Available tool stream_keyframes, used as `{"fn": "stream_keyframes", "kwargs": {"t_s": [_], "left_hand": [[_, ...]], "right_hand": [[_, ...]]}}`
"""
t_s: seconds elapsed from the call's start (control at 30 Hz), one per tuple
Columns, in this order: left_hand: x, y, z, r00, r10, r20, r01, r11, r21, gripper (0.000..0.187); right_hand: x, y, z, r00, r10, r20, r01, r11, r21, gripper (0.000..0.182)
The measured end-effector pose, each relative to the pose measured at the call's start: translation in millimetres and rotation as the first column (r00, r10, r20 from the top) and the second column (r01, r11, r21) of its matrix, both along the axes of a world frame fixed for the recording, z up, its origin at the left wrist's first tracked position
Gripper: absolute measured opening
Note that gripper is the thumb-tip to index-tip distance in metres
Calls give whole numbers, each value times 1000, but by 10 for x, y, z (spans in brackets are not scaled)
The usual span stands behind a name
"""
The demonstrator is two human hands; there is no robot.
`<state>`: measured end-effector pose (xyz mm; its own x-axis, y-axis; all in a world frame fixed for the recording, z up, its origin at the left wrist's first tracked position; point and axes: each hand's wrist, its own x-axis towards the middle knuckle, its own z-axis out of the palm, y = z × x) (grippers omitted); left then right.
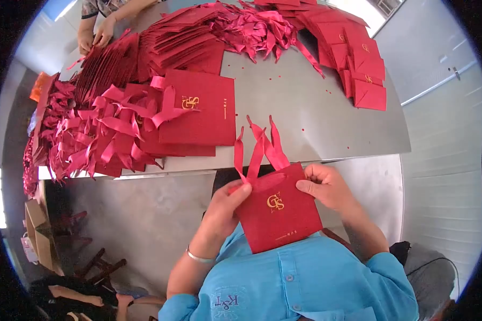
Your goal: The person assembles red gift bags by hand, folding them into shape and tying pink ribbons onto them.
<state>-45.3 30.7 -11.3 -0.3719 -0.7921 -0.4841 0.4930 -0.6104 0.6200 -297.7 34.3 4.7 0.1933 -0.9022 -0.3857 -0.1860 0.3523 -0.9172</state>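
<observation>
A dark red paper gift bag (281,227) with a gold monogram is held in front of my chest, slightly tilted. My left hand (225,203) pinches its upper left corner, thumb on the front face. At the upper right corner my right hand (329,188) grips the edge, thumb in front and fingers behind. Pink ribbons (257,155) rise from the top of the bag, their loose ends pointing toward the table. Just beyond, to the left, finished-looking red bags (209,120) with pink ribbons lie piled on the table.
On the grey table (284,101) a heap of loose pink ribbons (257,32) lies at the back. Red bags (353,53) are stacked at the right. Across the table, another person's hands (99,37) handle a ribbon. A cardboard box (40,230) stands at lower left.
</observation>
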Motion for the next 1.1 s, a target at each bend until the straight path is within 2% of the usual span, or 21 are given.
{"fn": "stream_keyframes", "kwargs": {"t_s": [0.1, 0.17, 0.2, 0.4, 0.47, 0.6, 0.7, 0.77, 0.8, 0.83, 0.9, 0.97, 1.03, 1.07, 1.1], "left_hand": [[22, -167, -140, 997, -39, -65, 43, 997, 57, 28], [28, -273, -119, 979, -178, -97, 188, 977, 105, 25], [16, -301, -110, 979, -176, -98, 186, 977, 104, 25], [-31, -382, -62, 978, -206, -13, 207, 977, 46, 21], [-44, -385, -89, 967, -251, 46, 253, 967, -25, 24], [-91, -360, -81, 967, -227, 120, 232, 972, -30, 22], [-107, -360, 8, 961, -206, 187, 216, 976, -38, 21], [-111, -338, 210, 974, -90, 210, 124, 980, -157, 18], [-82, -369, 255, 971, -59, 233, 125, 952, -280, 16], [-53, -415, 349, 971, -50, 236, 120, 949, -290, 16], [5, -520, 636, 871, 228, 435, 79, 809, -583, 17], [71, -575, 1063, 840, 436, 323, -21, 620, -784, 17], [168, -633, 1313, 789, 588, 179, -59, 363, -930, 15], [179, -647, 1354, 792, 582, 186, -45, 361, -932, 15], [182, -664, 1384, 744, 662, 88, -123, 265, -956, 15]], "right_hand": [[-11, -39, 14, 998, 21, 56, -24, 998, 55, 17], [-23, -55, 38, 996, 47, 74, -53, 995, 85, 17], [-31, -66, 47, 993, 68, 95, -78, 991, 112, 16], [-117, -67, -64, 994, 81, 76, -91, 987, 136, 18], [-130, -52, -86, 994, 84, 74, -93, 987, 134, 18], [-165, -49, -45, 991, 132, 17, -133, 982, 131, 17], [-106, -74, -22, 990, 114, 84, -122, 987, 102, 16], [-95, -163, 104, 989, 136, 58, -140, 988, 71, 15], [-88, -203, 201, 990, 142, 27, -143, 988, 57, 14], [-53, -269, 346, 989, 148, 27, -150, 988, 46, 14], [55, -508, 675, 980, 154, -128, -169, 980, -108, 9], [153, -829, 860, 957, 154, -247, -255, 853, -455, 10], [337, -1105, 1224, 911, 31, -410, -321, 678, -662, 13], [430, -1266, 1290, 946, 58, -320, -287, 609, -739, 14], [516, -1401, 1336, 969, 90, -229, -241, 538, -808, 16]]}}
